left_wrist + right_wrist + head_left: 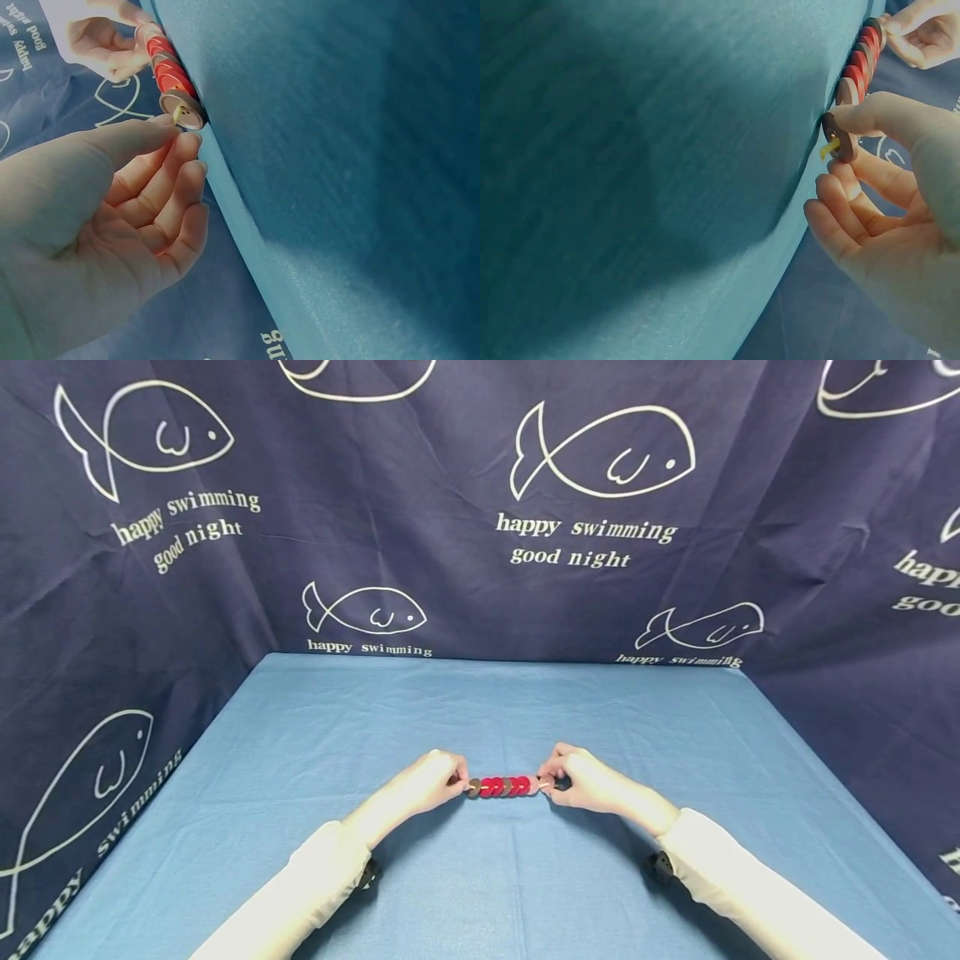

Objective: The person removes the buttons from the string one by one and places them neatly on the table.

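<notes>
1. Held on or just above the blue-covered worktop [510, 718] (cannot tell which): a button string [507, 787].
2. Pinching the yellow cord [178, 114] with the left hand [437, 781], the brownish end button [847, 145] with the right hand [588, 782].
3. Stretched between both hands, equally near to each, with long axis from left to right.
4. Strung closely: round buttons [487, 787], red, brown and pinkish, partly overlapping.
</notes>
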The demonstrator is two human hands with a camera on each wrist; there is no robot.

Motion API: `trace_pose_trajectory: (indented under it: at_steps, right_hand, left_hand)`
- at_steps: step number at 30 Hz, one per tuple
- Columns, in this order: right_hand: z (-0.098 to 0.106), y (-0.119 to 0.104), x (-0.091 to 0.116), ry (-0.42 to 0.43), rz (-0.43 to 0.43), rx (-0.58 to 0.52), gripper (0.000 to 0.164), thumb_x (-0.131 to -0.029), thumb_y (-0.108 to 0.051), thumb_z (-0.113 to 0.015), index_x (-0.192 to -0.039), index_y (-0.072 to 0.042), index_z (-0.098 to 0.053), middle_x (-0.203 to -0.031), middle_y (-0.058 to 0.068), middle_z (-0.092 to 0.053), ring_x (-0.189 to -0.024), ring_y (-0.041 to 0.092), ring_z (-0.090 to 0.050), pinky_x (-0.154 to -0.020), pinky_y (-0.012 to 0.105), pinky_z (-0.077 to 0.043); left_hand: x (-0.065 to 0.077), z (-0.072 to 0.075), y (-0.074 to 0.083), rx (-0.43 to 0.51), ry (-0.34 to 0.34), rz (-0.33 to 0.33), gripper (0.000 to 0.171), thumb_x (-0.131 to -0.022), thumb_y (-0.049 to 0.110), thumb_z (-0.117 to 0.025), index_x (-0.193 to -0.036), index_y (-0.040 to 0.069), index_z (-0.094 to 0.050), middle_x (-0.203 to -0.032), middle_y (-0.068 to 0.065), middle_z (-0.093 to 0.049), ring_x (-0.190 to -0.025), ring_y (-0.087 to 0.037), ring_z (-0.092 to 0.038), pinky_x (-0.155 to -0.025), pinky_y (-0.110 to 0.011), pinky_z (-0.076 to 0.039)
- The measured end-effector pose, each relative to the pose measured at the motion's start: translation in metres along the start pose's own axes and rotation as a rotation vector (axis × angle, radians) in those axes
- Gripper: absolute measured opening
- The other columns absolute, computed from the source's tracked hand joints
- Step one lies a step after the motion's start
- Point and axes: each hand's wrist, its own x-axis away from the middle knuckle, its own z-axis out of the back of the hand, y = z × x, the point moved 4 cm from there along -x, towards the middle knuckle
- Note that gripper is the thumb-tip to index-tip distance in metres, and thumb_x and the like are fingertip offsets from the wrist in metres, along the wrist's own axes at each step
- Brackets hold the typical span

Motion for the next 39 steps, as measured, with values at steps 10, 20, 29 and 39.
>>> trace_pose_trajectory:
  at_steps: [10, 20, 29, 39]
  right_hand:
    - [0.002, 0.001, 0.003, 0.011, -0.006, 0.008, 0.011, -0.078, -0.003, -0.068, -0.088, -0.005, -0.069, -0.077, 0.004, -0.051, -0.068, 0.012, -0.047, -0.064, 0.02, -0.041]
    - [0.005, 0.002, 0.006, 0.042, 0.009, 0.025, 0.01, -0.076, -0.002, -0.069, -0.086, -0.005, -0.068, -0.077, 0.003, -0.051, -0.069, 0.012, -0.047, -0.064, 0.021, -0.042]
    - [0.005, 0.003, 0.009, 0.046, 0.014, 0.045, 0.01, -0.075, -0.002, -0.069, -0.084, -0.006, -0.067, -0.076, 0.002, -0.049, -0.068, 0.011, -0.046, -0.062, 0.021, -0.041]
    - [0.006, 0.006, 0.012, 0.018, -0.019, 0.024, 0.012, -0.077, 0.0, -0.068, -0.087, -0.005, -0.067, -0.078, 0.002, -0.05, -0.07, 0.015, -0.049, -0.065, 0.021, -0.042]
  left_hand:
    - [0.0, 0.001, 0.001, -0.008, 0.007, 0.0, 0.012, -0.083, 0.007, -0.066, -0.072, 0.009, -0.062, -0.069, 0.0, -0.063, -0.06, -0.004, -0.05, -0.057, -0.018, -0.043]
    - [0.0, 0.002, 0.001, 0.002, -0.005, 0.025, 0.012, -0.083, 0.008, -0.067, -0.072, 0.009, -0.061, -0.067, 0.001, -0.061, -0.059, -0.003, -0.045, -0.055, -0.017, -0.039]
    - [0.001, 0.002, 0.0, 0.001, 0.001, 0.024, 0.013, -0.082, 0.007, -0.066, -0.071, 0.009, -0.06, -0.066, 0.001, -0.06, -0.058, -0.003, -0.045, -0.056, -0.017, -0.04]
    - [0.001, 0.002, 0.0, 0.012, -0.008, 0.045, 0.012, -0.082, 0.005, -0.064, -0.071, 0.009, -0.06, -0.066, 0.002, -0.059, -0.058, -0.002, -0.044, -0.055, -0.017, -0.039]
